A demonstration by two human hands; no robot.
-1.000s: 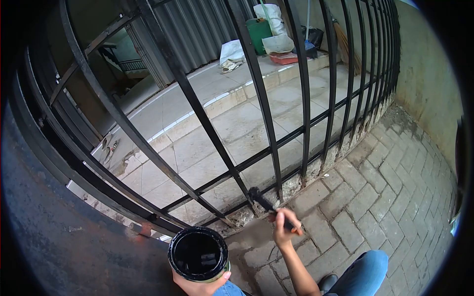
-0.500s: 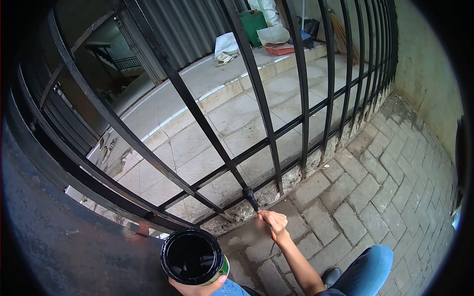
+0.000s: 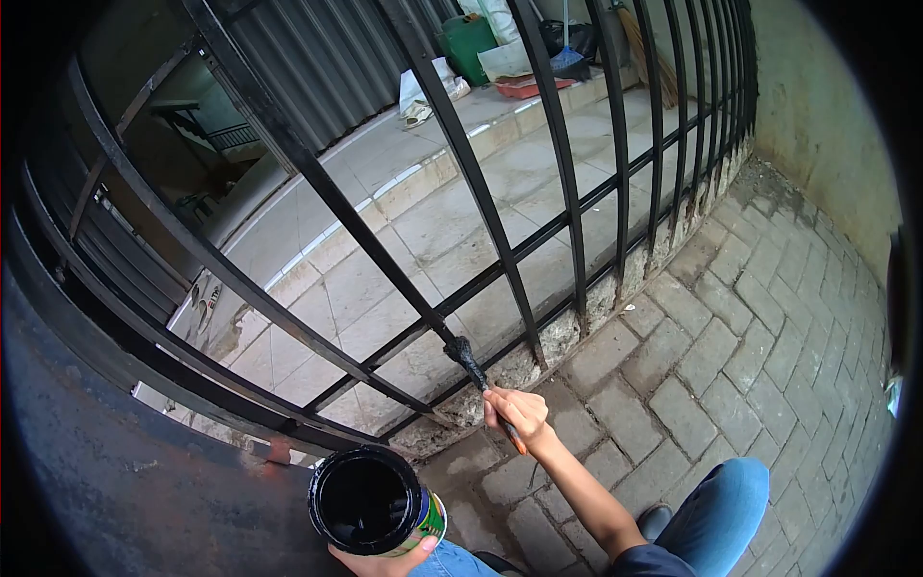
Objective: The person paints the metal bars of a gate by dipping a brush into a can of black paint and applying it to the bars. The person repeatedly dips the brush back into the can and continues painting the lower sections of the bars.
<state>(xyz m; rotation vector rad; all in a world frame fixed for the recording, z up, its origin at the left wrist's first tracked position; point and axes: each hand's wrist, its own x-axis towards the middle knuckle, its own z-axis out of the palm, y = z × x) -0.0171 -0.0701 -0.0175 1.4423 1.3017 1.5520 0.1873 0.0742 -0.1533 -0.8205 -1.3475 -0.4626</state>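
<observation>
Black paint fills an open can (image 3: 430,524) at the bottom of the view, with my left hand (image 3: 389,561) wrapped around its lower side. My right hand (image 3: 517,412) grips a paintbrush (image 3: 469,361) whose upper part is coated in black and whose orange handle end sticks out below the fist. The bristles touch a vertical bar of the black metal fence (image 3: 380,248), a little below its lower crossbar. That bar looks glossy near the brush. Further left, another bar shows duller, brownish patches.
A dark metal panel (image 3: 144,481) stands close on my left. Grey paving bricks (image 3: 673,423) spread to the right, up to a wall (image 3: 817,163). Behind the fence are a tiled step (image 3: 413,188), a green container (image 3: 468,48), a red dustpan (image 3: 524,88) and brooms.
My right hand has moved the brush up and left along the bar, closer to the crossbar. The camera view has shifted slightly. My left hand still holds the can.
</observation>
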